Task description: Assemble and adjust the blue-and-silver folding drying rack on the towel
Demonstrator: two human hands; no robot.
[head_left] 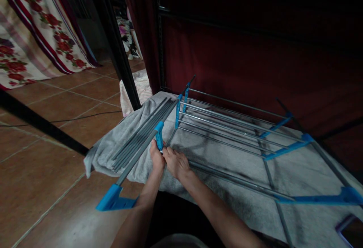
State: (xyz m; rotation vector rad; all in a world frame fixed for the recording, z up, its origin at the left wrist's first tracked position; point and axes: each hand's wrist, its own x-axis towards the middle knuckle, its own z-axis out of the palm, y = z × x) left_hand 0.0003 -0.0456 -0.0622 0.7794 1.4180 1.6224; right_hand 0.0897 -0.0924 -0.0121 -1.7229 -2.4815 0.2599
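Observation:
A partly assembled drying rack with blue plastic brackets and grey metal rods rests on a grey towel-like cloth (227,157). My left hand (157,157) is closed around the lower end of a blue bracket (159,134) on the near side post. Right beside it, my right hand (177,161) grips a metal rod (221,174) close to its end, at the foot of that bracket. The rod runs right toward a long blue bracket (317,199). Several rods (218,108) span the rack's far section. At the post's lower end is another blue bracket (115,199).
A bundle of loose rods (141,138) lies on the cloth to the left. Black metal frame posts (116,44) stand left of the cloth, with a dark red curtain (241,59) behind. A phone-like object (350,229) is at the lower right. A cable (76,118) crosses the tiled floor.

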